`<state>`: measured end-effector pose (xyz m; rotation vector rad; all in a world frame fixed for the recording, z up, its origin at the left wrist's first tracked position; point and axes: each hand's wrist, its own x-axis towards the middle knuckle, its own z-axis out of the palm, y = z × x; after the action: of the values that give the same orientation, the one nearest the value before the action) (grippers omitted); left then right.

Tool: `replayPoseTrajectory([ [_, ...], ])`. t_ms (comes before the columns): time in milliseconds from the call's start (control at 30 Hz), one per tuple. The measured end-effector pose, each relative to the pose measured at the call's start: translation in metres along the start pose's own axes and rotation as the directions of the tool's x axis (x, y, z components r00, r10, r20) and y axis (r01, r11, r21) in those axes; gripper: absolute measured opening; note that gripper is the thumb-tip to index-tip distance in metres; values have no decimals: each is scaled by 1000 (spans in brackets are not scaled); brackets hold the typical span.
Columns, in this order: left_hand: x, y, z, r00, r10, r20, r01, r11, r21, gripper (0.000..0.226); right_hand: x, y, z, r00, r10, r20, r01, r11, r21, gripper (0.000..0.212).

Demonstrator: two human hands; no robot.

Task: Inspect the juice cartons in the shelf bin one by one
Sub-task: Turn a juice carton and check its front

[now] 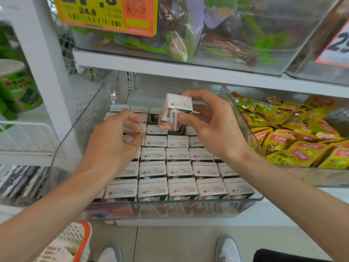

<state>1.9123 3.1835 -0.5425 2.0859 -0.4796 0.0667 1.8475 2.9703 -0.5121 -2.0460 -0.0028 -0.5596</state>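
A small white juice carton with a clear wrapped straw (175, 108) is pinched between the thumb and curled fingers of the right hand (213, 129), tilted and raised clear of the others. Below the fingers, rows of matching white-topped cartons (179, 169) stand packed in the clear plastic shelf bin (188, 208). The left hand (115, 142) hovers beside it, fingers curled over the back-left cartons; whether it grips one I cannot tell. Just right of the right hand's knuckles, the bin wall separates yellow foil snack packets (294, 140).
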Motion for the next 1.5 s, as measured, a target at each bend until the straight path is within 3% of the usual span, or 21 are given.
replayPoseTrajectory([
  [133,-4,-8,-6,998,-15,57,8,994,110,22,25,2,19,1000,4,3,-4,1000,-15,37],
  [767,-8,-9,-15,993,-50,107,32,986,162,19,63,10,31,977,81,196,-23,960,-280,35],
  [933,-7,-11,-14,993,-52,104,34,985,172,17,63,22,36,942,79,326,109,848,-519,38],
  [1067,-7,-12,-14,993,-57,106,38,984,175,17,62,28,35,899,128,419,168,782,-600,37],
  [1200,-8,-10,-14,993,-60,105,41,984,173,17,64,27,34,889,117,442,220,738,-637,33],
  [1333,-8,-9,-16,993,-58,102,41,986,160,18,74,16,50,920,31,390,210,802,-560,32],
  [1500,-8,-8,-18,995,-64,81,53,990,134,21,89,11,76,882,53,468,254,783,-567,22],
])
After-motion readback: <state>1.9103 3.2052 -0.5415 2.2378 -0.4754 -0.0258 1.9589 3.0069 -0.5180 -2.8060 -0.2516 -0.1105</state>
